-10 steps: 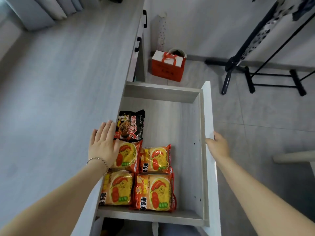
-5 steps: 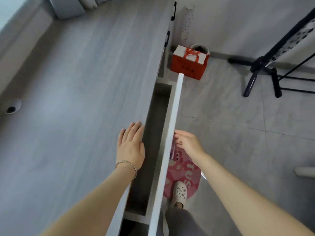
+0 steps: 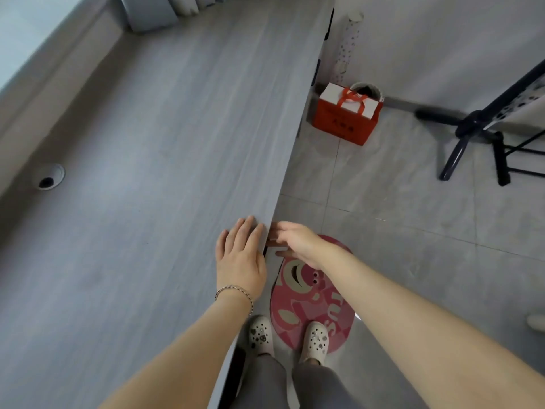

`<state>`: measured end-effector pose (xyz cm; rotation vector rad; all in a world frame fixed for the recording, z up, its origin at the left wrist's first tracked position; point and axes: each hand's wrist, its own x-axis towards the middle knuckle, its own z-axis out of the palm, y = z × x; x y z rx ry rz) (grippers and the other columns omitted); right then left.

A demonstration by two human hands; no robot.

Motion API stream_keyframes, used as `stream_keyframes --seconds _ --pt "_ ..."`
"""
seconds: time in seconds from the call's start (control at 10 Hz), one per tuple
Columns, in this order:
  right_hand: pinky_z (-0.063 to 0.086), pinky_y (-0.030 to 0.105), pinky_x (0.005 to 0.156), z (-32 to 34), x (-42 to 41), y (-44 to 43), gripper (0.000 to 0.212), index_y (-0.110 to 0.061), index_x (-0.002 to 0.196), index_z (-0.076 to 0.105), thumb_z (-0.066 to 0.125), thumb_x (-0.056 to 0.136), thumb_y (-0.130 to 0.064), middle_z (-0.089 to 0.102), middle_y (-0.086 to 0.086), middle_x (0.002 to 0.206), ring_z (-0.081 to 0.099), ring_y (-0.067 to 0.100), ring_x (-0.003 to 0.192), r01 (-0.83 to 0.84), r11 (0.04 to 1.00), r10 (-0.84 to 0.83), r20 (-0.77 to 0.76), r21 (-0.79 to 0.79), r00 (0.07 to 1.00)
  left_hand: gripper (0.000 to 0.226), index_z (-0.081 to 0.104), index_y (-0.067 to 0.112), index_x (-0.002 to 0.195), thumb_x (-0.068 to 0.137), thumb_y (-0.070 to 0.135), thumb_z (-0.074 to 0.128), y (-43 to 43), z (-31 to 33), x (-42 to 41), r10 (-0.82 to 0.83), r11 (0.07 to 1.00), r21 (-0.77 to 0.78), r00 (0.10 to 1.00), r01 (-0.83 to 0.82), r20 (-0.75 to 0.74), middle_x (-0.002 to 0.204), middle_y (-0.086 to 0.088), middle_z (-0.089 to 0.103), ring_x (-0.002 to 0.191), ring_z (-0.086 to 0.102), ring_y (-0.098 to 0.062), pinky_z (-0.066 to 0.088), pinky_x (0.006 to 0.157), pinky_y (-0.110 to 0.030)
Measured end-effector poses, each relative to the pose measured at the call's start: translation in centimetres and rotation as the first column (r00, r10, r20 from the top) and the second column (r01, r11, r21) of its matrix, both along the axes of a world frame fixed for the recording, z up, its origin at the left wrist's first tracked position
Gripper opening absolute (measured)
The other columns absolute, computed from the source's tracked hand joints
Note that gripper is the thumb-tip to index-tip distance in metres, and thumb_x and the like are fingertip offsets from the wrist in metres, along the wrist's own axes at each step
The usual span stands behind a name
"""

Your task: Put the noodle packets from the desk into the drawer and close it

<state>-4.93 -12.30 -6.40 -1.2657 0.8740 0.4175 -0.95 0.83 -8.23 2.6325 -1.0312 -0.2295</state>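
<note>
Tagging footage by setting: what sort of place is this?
Probably a home bedroom or study: a long grey desk by curtains, a cartoon floor mat, and a garment rack.

Both arms bare to the frame edge, no sleeves. Left wrist: thin beaded bracelet (image 3: 234,291), silver-toned. Legs in grey trousers (image 3: 295,385). Feet in white perforated clogs (image 3: 260,335), each studded with small charms on top. No rings or watch visible.
</note>
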Motion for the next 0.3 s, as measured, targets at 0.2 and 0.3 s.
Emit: stream_keyframes --seconds 0.2,0.3 --pt "0.046 0.021 0.076 1.3 -1.2 -1.1 0.040 -0.006 0.131 0.050 0.041 0.091 -0.005 0.058 0.012 0.127 0.058 0.020 0.094 -0.310 0.887 0.267 -0.167 -0.343 0.949 0.027 0.069 0.012 0.102 0.076 0.008 0.062 -0.5 1.2 0.3 -0.049 0.987 0.157 0.998 0.042 0.041 0.114 -0.010 0.069 0.105 0.064 -0.036 0.049 0.090 -0.045" --pt "0.042 0.020 0.059 3.0 -2.5 -2.4 0.039 0.002 0.127 0.053 0.039 0.092 -0.006 0.057 0.017 0.130 0.053 0.021 0.088 -0.435 0.820 0.352 -0.270 -0.372 0.896 0.023 0.060 0.013 0.111 0.090 0.016 0.052 -3.0 4.4 0.9 0.011 0.950 0.312 0.993 0.025 -0.113 0.121 -0.007 0.058 0.112 0.051 -0.032 0.039 0.097 -0.039"
